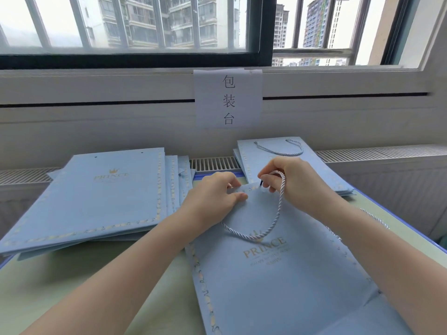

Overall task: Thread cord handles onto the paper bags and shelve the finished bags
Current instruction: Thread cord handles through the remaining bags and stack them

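A flat light-blue paper bag [278,274] with gold "PRINCE" lettering lies in front of me on the green table. My left hand [212,199] pinches the bag's top edge. My right hand [290,180] pinches the dark tip of a silver-blue twisted cord [275,213] at the top edge of the bag. The cord loops down across the bag's face. A second cord [377,218] trails out beyond my right forearm.
A stack of flat blue bags without handles [101,201] lies at the left. A smaller stack [290,160] with a cord handle on its top bag sits at the back right. Behind are a radiator grille [215,163], a wall with a paper sign [228,99] and a window.
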Motion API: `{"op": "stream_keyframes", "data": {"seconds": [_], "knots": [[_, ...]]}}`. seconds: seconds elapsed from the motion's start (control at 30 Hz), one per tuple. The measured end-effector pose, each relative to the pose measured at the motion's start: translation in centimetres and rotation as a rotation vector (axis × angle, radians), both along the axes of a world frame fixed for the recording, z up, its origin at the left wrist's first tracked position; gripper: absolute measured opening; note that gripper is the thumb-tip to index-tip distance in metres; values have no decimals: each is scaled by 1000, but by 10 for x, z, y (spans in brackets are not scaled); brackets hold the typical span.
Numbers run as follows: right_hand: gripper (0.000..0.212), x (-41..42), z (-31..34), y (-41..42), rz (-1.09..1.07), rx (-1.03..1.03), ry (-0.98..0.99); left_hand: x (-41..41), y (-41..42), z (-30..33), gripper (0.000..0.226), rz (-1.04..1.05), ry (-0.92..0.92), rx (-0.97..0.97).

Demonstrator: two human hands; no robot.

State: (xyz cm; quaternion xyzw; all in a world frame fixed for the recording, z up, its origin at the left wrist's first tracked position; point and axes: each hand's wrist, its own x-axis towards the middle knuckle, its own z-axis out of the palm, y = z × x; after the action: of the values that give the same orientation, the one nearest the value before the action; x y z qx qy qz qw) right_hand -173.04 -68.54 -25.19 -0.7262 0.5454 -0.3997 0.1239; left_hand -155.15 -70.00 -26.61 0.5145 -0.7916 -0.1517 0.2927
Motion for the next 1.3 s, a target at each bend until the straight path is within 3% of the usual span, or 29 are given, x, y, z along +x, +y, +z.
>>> {"op": "stream_keyframes", "data": {"seconds": [0.23, 0.67, 0.97, 1.3], "knots": [[13, -4, 5, 0, -33, -126, 0, -1, 3, 11, 9, 22, 114, -42], [12, -7, 5, 2, -90, -324, 242, -3, 13, 25, 13, 66, 144, -37], [8, 2, 9, 5, -51, -666, 68, -5, 21, 44, 13, 39, 212, -135], [8, 4, 10, 7, -78, -746, 16, -10, 30, 49, 10, -5, 215, -213]]}}
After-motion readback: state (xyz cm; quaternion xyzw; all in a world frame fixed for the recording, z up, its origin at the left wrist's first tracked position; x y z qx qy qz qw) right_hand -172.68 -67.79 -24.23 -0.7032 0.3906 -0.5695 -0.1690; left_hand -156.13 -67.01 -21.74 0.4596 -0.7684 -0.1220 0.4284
